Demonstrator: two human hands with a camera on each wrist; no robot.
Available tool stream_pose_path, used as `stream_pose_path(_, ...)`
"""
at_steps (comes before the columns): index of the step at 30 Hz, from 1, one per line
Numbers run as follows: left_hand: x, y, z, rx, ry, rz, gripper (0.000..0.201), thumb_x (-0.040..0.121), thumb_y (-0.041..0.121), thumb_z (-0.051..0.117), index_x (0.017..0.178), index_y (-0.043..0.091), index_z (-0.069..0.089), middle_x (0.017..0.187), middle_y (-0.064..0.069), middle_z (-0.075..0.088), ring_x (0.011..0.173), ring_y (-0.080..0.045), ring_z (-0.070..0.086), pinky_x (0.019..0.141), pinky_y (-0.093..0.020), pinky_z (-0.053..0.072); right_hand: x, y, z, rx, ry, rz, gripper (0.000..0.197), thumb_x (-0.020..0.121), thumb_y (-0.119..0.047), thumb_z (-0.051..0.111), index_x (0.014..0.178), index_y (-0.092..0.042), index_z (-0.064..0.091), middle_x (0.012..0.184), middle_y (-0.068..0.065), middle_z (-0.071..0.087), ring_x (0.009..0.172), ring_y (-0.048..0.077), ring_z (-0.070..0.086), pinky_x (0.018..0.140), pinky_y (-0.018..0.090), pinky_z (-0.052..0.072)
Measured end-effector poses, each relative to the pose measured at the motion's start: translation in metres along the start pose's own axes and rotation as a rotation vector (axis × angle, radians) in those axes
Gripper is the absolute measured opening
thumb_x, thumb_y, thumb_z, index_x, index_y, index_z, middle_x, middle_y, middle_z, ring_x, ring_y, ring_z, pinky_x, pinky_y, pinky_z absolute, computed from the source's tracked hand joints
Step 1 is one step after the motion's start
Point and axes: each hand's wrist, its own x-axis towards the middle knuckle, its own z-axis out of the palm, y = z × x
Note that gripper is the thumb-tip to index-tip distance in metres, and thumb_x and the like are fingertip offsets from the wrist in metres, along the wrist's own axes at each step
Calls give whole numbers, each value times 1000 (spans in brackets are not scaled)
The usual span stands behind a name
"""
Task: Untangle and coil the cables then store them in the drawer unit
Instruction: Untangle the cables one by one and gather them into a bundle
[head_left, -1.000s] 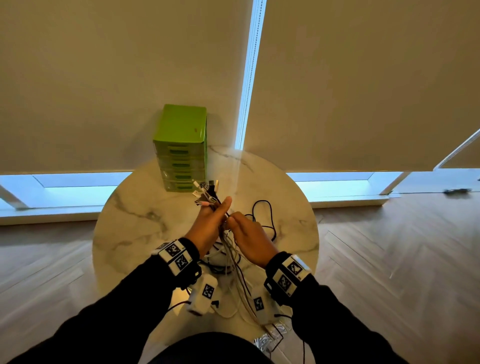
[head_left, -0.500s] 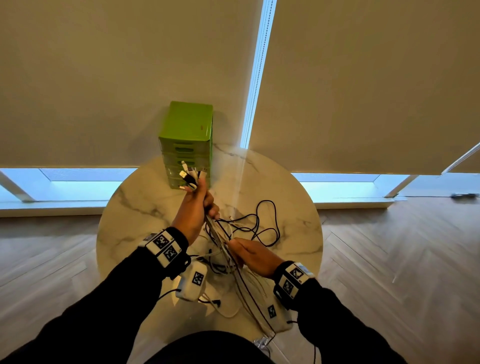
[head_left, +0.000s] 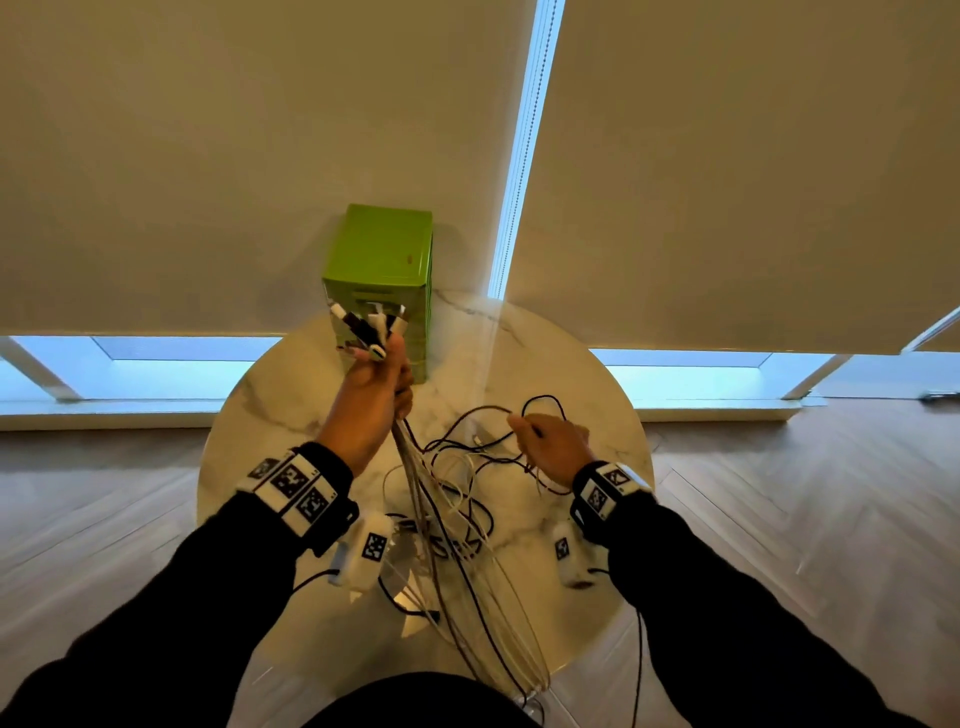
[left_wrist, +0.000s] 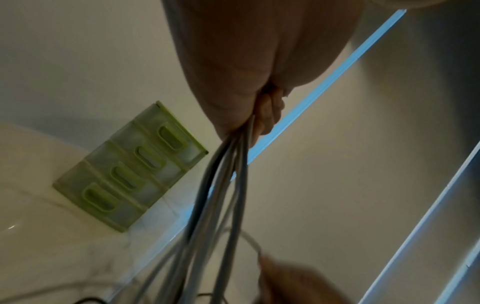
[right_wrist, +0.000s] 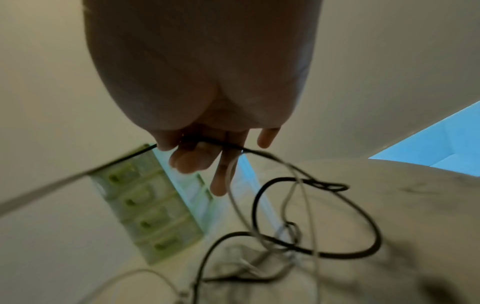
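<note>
My left hand (head_left: 376, 387) is raised above the round marble table (head_left: 270, 405) and grips a bundle of white and black cables (head_left: 415, 467) just below their plugs (head_left: 363, 327), which stick up in front of the green drawer unit (head_left: 382, 249). In the left wrist view the cables (left_wrist: 226, 174) hang straight down from the fist. My right hand (head_left: 550, 441) is lower and to the right, pinching a thin black cable (right_wrist: 311, 181) that loops off the tangle (head_left: 467, 467) on the table. All drawers (left_wrist: 124, 174) look shut.
The drawer unit stands at the table's far edge against beige roller blinds (head_left: 727, 156). Cable ends trail over the table's near edge (head_left: 498, 649) toward my lap. Wooden floor (head_left: 805, 519) surrounds the table.
My left hand has lifted the bundle of plug ends up and away toward the drawer unit. My right hand has slid down and out to the right, drawing a black cable from the tangle.
</note>
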Motion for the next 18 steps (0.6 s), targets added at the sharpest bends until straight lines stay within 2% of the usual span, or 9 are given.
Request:
stream_pose_path(2,-5,-11,10,39,4,-51,34,107,38,38,81,18,44,56,11,35,49,-4,27,50,-22,23,7,-23,-6,122,98,-74,48,102,-56,36,70,-26,54,74,-4,66,78,18,65,90,40,42)
stream_pose_path(4,-7,-22,18,66,30,-101,36,107,39,38,81,15,47,58,8,37,47,-5,29,50,-24,23,8,-48,-8,250,138,-178,42,102,-54,41,70,-29,53,71,-7,63,71,13,61,88,45,46)
stream_pose_path(7,-5,-37,22,146,66,-138,47,105,50,36,85,13,56,64,3,43,51,-9,33,53,-27,27,-1,-76,-3,269,152,-341,38,102,-51,41,79,-25,58,71,-5,63,66,12,59,80,43,49)
stream_pose_path(10,1,-41,20,143,82,-154,53,103,58,36,77,17,58,58,6,41,52,-12,31,56,-33,25,-9,-87,4,259,167,-439,37,105,-45,39,89,-22,62,68,-6,62,60,11,57,71,38,48)
stream_pose_path(13,5,-39,22,14,103,-188,48,104,53,40,86,14,63,58,5,43,56,-13,34,57,-32,28,-16,-86,6,313,17,-409,26,107,-37,41,90,-25,57,71,-13,58,65,2,54,71,30,42)
stream_pose_path(15,5,-36,26,-78,103,-212,42,105,47,40,87,14,60,65,2,48,59,-12,36,59,-30,31,-20,-78,8,342,-132,-382,26,107,-37,41,86,-28,53,81,-6,63,73,12,59,71,30,45)
stream_pose_path(18,11,-27,24,-238,141,-196,30,107,40,40,87,21,50,70,4,49,55,-8,38,54,-25,30,-23,-54,17,164,-386,-355,49,107,-44,34,81,-10,57,75,8,64,72,24,60,78,37,47)
